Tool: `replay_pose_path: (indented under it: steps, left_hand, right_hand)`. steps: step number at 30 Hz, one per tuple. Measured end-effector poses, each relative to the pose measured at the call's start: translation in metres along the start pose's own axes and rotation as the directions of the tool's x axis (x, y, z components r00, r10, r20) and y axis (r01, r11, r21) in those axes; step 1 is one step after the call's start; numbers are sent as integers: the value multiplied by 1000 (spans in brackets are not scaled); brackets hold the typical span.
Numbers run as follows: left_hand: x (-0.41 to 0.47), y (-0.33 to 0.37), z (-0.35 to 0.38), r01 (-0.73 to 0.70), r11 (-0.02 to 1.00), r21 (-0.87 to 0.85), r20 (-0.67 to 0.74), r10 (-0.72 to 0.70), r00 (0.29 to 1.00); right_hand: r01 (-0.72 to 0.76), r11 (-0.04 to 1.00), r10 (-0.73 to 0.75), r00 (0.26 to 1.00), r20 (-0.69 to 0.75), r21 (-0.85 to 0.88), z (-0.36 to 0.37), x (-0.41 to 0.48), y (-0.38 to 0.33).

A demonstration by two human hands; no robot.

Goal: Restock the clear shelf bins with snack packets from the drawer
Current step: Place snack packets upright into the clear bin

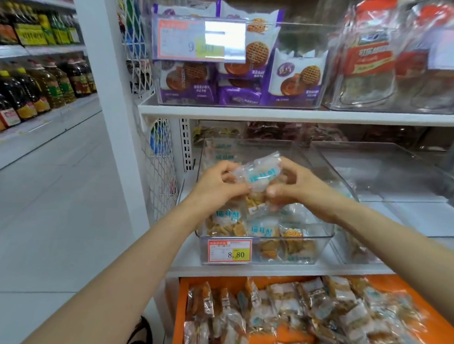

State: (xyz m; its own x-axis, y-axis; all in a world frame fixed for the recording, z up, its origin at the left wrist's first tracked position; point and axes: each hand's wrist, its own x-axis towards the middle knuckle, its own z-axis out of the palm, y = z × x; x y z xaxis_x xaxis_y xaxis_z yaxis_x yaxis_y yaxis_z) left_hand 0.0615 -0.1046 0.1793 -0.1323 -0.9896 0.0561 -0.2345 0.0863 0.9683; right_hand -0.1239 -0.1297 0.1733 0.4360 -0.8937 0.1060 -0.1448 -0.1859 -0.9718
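Note:
A clear snack packet (260,174) with blue lettering is held above the clear shelf bin (323,232) on the middle shelf. My left hand (217,183) pinches its left side and my right hand (296,188) grips its right side. Inside the bin lie several similar packets (228,221) of golden crisps. Its front carries an orange price tag (229,251). Below, the open orange drawer (180,302) is filled with several more snack packets (318,315).
A second clear bin (396,166) stands to the right on the same shelf. Above, a bin of purple biscuit packs (239,77) sits on the upper shelf (304,114). A white pillar (106,84), wire mesh panel (158,183) and oil bottles (34,91) are on the left.

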Motion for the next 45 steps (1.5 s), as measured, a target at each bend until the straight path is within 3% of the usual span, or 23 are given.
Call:
replay_pose_path:
  steps: [3,10,18,22,27,30,35,38,45]
  left_hand:
    - [-2,0,3,-4,1000,4,33,4,999]
    - [-1,-2,2,42,987,-155,3,-42,999]
    - [2,-2,-6,40,977,-212,-49,-52,997]
    - [2,-2,-9,90,957,-276,-38,-104,994]
    - [-1,-1,-6,197,901,-387,38,-198,980]
    - [-3,0,-5,251,887,-387,76,-240,968]
    - [-1,0,-13,74,987,-144,-181,-100,978]
    - [-1,-3,-18,23,998,-65,-228,-37,973]
    - [-2,-4,-23,-31,999,-23,-230,25,973]
  right_hand:
    - [-9,998,6,999,-50,-69,8,-5,5]
    - [8,1000,-8,994,-107,-4,7,-11,6]
    - [6,981,26,986,-162,195,9,-13,13]
    - [-42,979,64,992,-106,201,3,-11,11]
    - [-129,971,117,991,72,201,-9,-10,6]
    - [-158,977,149,986,76,140,-17,1,4]
    - [-130,970,188,935,-299,203,-47,64,15]
    - [-227,969,156,873,-463,-102,-52,113,30]
    - [-381,908,223,793,-567,-176,-41,182,94]
